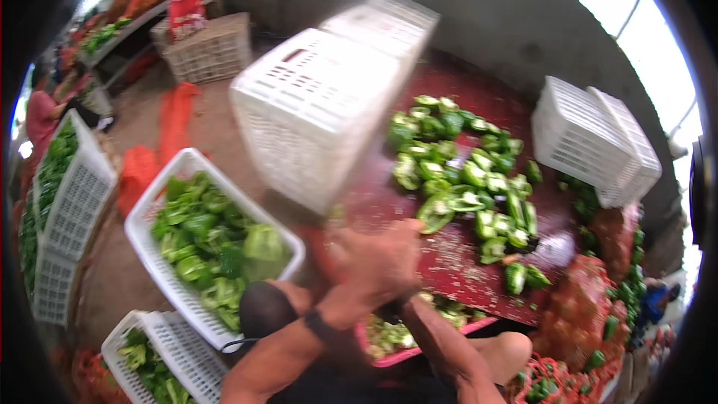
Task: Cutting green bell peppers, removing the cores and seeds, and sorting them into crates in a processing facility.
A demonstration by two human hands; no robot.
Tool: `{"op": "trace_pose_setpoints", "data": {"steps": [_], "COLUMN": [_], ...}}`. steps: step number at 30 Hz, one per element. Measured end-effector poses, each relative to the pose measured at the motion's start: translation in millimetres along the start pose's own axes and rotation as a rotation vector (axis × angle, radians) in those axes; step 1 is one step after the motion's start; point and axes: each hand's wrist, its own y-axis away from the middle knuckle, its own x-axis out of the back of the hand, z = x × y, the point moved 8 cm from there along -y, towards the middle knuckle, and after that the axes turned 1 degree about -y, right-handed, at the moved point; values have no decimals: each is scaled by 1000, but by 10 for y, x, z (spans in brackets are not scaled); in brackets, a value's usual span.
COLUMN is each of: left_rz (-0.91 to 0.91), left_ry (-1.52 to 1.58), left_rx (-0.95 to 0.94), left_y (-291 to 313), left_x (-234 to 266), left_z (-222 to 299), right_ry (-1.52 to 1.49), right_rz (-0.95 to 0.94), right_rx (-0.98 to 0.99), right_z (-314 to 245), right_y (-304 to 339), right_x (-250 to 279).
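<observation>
Both hands are close together in front of me, at the near left edge of the red tabletop [449, 265]. My left hand [359, 265] is smeared by motion, and a dark band circles its wrist. Beside it is my right hand [404, 251], its fingers curled but blurred; whatever it may hold is hidden. Beyond them, split green bell peppers [467, 172] lie spread on the tabletop with scattered seeds. To the left, a white plastic crate [209, 161] holds cut green peppers [198, 254]. A pale, blurred pepper piece [263, 243] shows at that crate's right end.
A tall white crate [292, 127] stands at the table's far left. Two stacked crates [583, 131] are at the right. Below my hands sits a pink-rimmed tub [396, 359] of pepper scraps. Red mesh sacks [580, 307] lie at right; another person [43, 108] sits far left.
</observation>
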Motion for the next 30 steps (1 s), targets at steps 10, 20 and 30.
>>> {"op": "trace_pose_setpoints", "data": {"steps": [10,20,30], "left_rz": [151,38,-111], "left_ry": [835,860,658], "left_rx": [461,616,386], "left_y": [-168,-172,6], "left_x": [187,-65,-550], "left_z": [-175,-267,-403], "right_ry": [840,756,-47], "right_rz": [735,672,369], "right_rx": [-199,-444,92], "right_z": [1344,1583,45], "right_y": [288,133,630], "right_x": [1894,1727,1458]}}
